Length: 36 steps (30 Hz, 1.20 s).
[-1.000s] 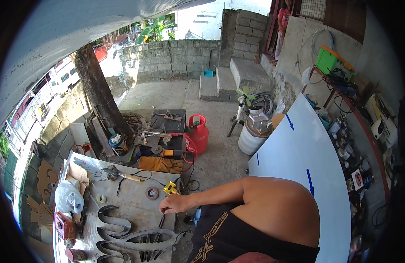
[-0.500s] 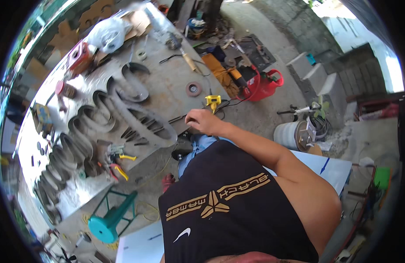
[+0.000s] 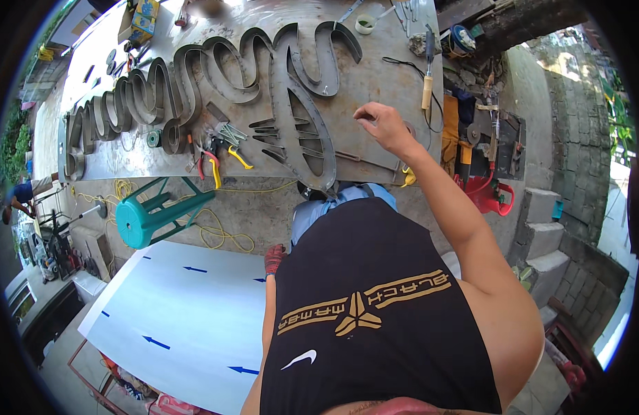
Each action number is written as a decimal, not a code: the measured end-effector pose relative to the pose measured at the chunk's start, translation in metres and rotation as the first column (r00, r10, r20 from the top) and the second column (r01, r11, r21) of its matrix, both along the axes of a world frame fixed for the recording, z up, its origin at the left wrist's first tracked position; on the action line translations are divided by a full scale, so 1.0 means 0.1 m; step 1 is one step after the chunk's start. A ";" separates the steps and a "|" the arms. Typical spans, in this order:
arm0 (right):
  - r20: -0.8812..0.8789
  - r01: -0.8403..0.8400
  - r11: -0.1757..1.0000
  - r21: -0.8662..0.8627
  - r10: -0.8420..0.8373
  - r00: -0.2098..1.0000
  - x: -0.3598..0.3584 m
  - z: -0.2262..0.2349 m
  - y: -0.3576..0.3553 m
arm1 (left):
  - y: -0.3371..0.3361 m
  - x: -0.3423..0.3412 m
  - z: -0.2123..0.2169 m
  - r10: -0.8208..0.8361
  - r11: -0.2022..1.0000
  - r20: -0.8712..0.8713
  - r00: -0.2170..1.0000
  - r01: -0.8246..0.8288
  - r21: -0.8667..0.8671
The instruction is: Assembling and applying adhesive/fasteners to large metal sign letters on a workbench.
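My bare right hand (image 3: 383, 126) hovers over the right part of the metal-topped table (image 3: 382, 83). Its fingers are curled in, and whatever they may hold is hidden. Below it, near the table's front edge, lies a thin metal rod (image 3: 364, 160). To its left stands a long cursive lettering shape (image 3: 281, 97) of bent grey sheet-metal strips. My left hand (image 3: 274, 259), in a red glove, hangs beside my hip, its fingers too small and partly hidden to read. Yellow-handled snips (image 3: 240, 158) and red-and-yellow-handled pliers (image 3: 213, 168) lie near the lettering.
A wooden-handled tool (image 3: 427, 90) with a black cord lies at the table's right. A green plastic stool (image 3: 143, 214) stands at the front left, with yellow cord on the floor. A white sheet (image 3: 188, 304) with blue arrows is behind it. A red tank (image 3: 496, 199) stands to the right.
My view has swung round toward the table, showing more of the white sheet and stool. My right hand remains raised with curled fingers, now above the tabletop.
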State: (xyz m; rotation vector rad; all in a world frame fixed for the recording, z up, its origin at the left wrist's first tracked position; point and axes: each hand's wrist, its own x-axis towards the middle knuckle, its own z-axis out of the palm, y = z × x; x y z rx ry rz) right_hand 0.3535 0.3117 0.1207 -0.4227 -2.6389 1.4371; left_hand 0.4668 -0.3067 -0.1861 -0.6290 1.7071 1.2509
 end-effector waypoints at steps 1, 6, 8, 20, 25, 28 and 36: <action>0.021 0.026 0.999 0.040 -0.026 0.999 -0.07 -0.08 0.16 | 0.25 -0.03 0.15 0.063 0.997 0.051 0.997 -0.061 -0.047; -0.005 -0.096 0.943 0.318 0.103 0.995 -0.46 -0.48 1.02 | 1.38 -0.54 1.36 0.035 0.991 -0.079 0.996 -0.045 -0.125; 0.006 -0.177 0.920 0.349 0.186 0.982 -0.75 -0.66 1.13 | 1.58 -0.54 1.58 0.027 0.988 -0.092 0.995 -0.041 -0.146; 0.145 -0.525 0.712 0.466 0.524 0.839 -1.45 -1.33 1.21 | 2.01 0.14 2.05 0.199 0.941 -0.074 0.977 -0.211 -0.265; 0.140 -0.513 0.721 0.466 0.512 0.848 -1.50 -1.50 1.08 | 2.07 0.38 2.10 0.165 0.939 -0.014 0.986 -0.161 -0.305; 0.168 -0.499 0.706 0.503 0.486 0.858 -1.45 -1.55 1.08 | 2.19 0.25 2.19 0.161 0.937 -0.038 0.986 -0.165 -0.309; 0.163 -0.481 0.655 0.583 0.486 0.859 -1.47 -1.64 1.00 | 2.34 0.10 2.23 0.153 0.936 -0.114 0.982 -0.181 -0.302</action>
